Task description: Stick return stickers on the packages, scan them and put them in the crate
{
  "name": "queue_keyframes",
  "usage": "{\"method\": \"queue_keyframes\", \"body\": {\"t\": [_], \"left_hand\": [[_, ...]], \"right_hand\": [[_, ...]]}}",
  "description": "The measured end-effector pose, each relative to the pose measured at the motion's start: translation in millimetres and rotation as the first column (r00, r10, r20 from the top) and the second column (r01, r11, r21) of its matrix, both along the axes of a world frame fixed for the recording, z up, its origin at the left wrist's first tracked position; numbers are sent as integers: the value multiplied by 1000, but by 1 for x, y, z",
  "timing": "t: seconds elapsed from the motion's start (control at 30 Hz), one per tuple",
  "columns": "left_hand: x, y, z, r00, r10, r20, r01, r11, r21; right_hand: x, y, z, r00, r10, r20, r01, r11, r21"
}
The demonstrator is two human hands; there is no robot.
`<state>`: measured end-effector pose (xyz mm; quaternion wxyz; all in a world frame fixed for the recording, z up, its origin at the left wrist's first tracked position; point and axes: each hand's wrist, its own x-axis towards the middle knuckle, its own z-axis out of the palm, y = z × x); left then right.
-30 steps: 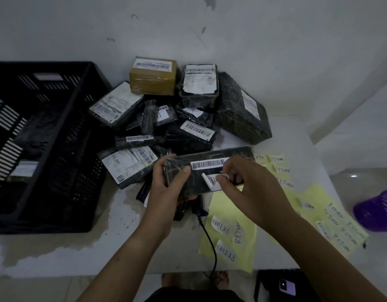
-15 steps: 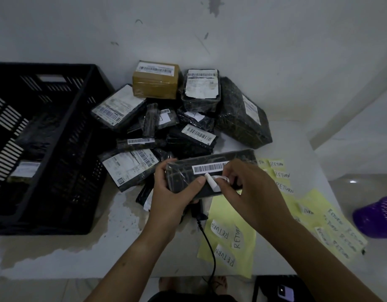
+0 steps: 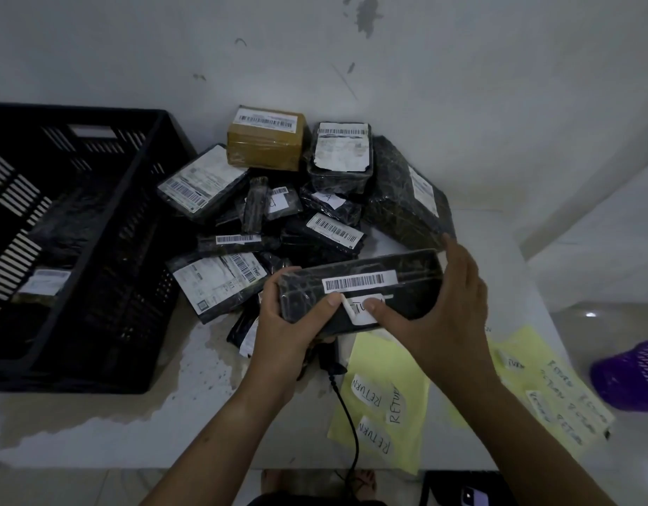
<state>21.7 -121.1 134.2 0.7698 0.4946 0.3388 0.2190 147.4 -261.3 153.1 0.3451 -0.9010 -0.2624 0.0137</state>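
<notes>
Risk: white handwritten return sticker (image 3: 362, 311) looked lifted at its left edge. Uneven thumb pressure could crease it or push it over the barcode label (image 3: 355, 283) just above, spoiling the scan.

Long black plastic-wrapped package (image 3: 413, 284) sat at frame centre, well apart from black slatted plastic crate (image 3: 78, 113) at left.

L hand (image 3: 286, 334) gripped pkg's left end, thumb on front. R hand (image 3: 439, 315): thumb pressed sticker, fingers straight past right end.

The crate (image 3: 161, 169) is black with slotted walls. Right of the crate nearly every package (image 3: 417, 286) is glossy black with white, black-barred labels (image 3: 355, 281); one box (image 3: 264, 151) is tan. Farther right are pale yellow sheets (image 3: 388, 359) of white stickers (image 3: 366, 394) lettered black, and a purple lattice basket (image 3: 632, 378).
</notes>
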Motion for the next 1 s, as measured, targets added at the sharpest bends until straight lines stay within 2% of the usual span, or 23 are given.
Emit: {"method": "queue_keyframes", "body": {"t": [0.07,0.1,0.17,0.27,0.37,0.6,0.77,1.0], "left_hand": [[0,3,-1,1000,-21,-5,21,1000,4],[0,5,-2,999,-33,-14,33,999,0],[0,10,-1,996,-71,-53,71,997,-2],[0,11,4,970,-136,-203,162,980,118],[0,13,0,946,-131,-296,198,958,208],[-9,28,-10,933,-211,-291,298,908,295],[-11,26,-5,950,-160,-268,249,907,339],[-12,40,9,952,-138,-272,244,879,409]], "right_hand": [[3,-1,-1,979,39,-202,-17,994,111],[4,-2,-2,971,50,-233,-20,991,132],[6,-3,-2,977,42,-211,-11,989,146],[5,-1,-2,985,41,-168,-11,984,177],[2,3,-1,991,47,-125,-25,985,172],[3,3,-4,984,69,-167,-38,982,186],[2,4,-5,977,90,-192,-45,973,228],[0,18,-3,938,140,-317,-44,955,292]]}}
